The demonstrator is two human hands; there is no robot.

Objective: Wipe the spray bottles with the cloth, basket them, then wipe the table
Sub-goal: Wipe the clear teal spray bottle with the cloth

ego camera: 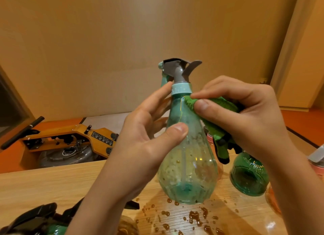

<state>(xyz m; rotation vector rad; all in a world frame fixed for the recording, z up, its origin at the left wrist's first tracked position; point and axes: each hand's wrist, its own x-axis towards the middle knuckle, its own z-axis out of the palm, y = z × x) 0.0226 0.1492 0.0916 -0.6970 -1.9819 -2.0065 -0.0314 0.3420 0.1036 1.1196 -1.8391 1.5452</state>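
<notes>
Left hand (140,143) gripping pale teal spray bottle (187,164), holding it upright above wet table (52,182). Right hand (245,117) pinching green cloth (210,115), pressing it just below bottle collar. Darker green bottle (249,175) standing right of it.

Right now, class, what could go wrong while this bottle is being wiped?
The teal spray bottle is beaded with droplets and the left hand grips it by thumb and fingers alone, so it may slip. Puddles on the wooden table could re-wet its base.
</notes>
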